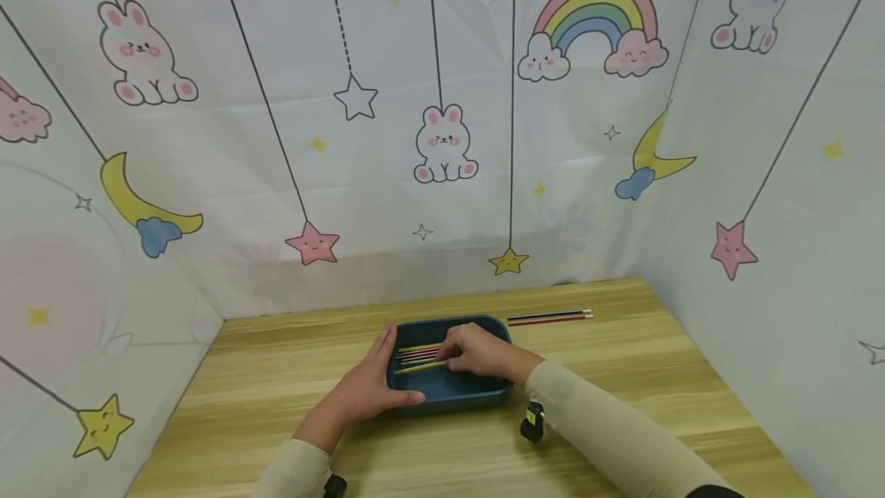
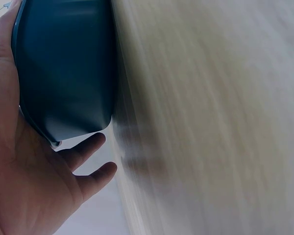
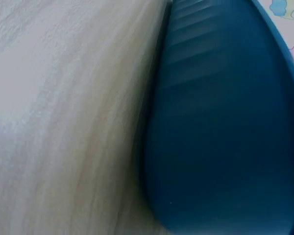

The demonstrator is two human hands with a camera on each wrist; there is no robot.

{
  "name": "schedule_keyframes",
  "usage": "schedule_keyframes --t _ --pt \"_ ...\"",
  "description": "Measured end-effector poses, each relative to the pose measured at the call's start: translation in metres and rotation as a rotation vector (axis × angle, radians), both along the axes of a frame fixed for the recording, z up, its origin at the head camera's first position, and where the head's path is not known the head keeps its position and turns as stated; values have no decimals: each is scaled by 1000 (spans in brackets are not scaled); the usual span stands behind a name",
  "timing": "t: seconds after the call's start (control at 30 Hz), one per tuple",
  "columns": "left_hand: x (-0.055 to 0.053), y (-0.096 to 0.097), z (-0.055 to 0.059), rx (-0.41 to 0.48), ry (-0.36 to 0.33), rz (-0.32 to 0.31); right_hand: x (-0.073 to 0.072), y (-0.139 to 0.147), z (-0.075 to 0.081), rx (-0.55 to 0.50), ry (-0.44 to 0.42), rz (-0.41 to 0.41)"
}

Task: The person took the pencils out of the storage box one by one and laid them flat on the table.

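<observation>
A dark blue tray (image 1: 452,388) stands on the wooden table, with several thin pencils (image 1: 417,356) lying side by side in its left half. My left hand (image 1: 366,386) rests at the tray's left end, the thumb along the near rim and the straight fingers by the left side. In the left wrist view, two spread fingers (image 2: 95,179) show beside the tray's corner. My right hand (image 1: 477,350) reaches inside the tray, its fingers curled at the right ends of the pencils, pinching the nearest yellow one. Those right ends are hidden under it. The right wrist view shows only tray wall and table.
Two more pencils (image 1: 551,317), one dark blue and one red, lie on the table beyond the tray's right corner. A white patterned cloth (image 1: 387,175) hangs behind the table (image 1: 276,375) and on both sides of it.
</observation>
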State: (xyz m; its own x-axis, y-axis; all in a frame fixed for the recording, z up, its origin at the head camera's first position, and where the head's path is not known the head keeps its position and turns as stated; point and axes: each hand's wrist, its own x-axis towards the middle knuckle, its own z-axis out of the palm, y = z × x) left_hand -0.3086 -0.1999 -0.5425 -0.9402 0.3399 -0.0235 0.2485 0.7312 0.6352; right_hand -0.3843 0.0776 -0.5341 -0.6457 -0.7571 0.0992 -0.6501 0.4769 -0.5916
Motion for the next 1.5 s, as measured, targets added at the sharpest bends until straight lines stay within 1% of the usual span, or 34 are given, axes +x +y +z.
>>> schedule_keyframes --t 0.13,0.27,0.37,0.5,0.7,0.87,1.13,1.23,1.37,1.5 --pt "1 0 0 -2 1 2 1 3 7 5 18 4" --pt "1 0 1 -4 1 2 2 6 14 -15 22 11" --pt "1 1 1 -3 1 4 4 9 21 -45 -3 14" --pt "1 1 1 0 -1 8 6 16 28 -59 -43 11" --pt "1 0 1 2 4 7 6 29 36 -68 -69 3" --pt "1 0 0 -1 6 6 6 42 44 -89 -92 -1" --pt "0 1 -1 -5 12 11 6 67 52 -77 -58 -35" --pt "1 1 -1 -7 7 13 5 79 54 -76 -60 -43" --pt "1 1 -1 -8 3 13 5 94 58 -95 -71 -46" --pt "1 1 -2 -8 5 15 4 108 63 -120 -50 -48"
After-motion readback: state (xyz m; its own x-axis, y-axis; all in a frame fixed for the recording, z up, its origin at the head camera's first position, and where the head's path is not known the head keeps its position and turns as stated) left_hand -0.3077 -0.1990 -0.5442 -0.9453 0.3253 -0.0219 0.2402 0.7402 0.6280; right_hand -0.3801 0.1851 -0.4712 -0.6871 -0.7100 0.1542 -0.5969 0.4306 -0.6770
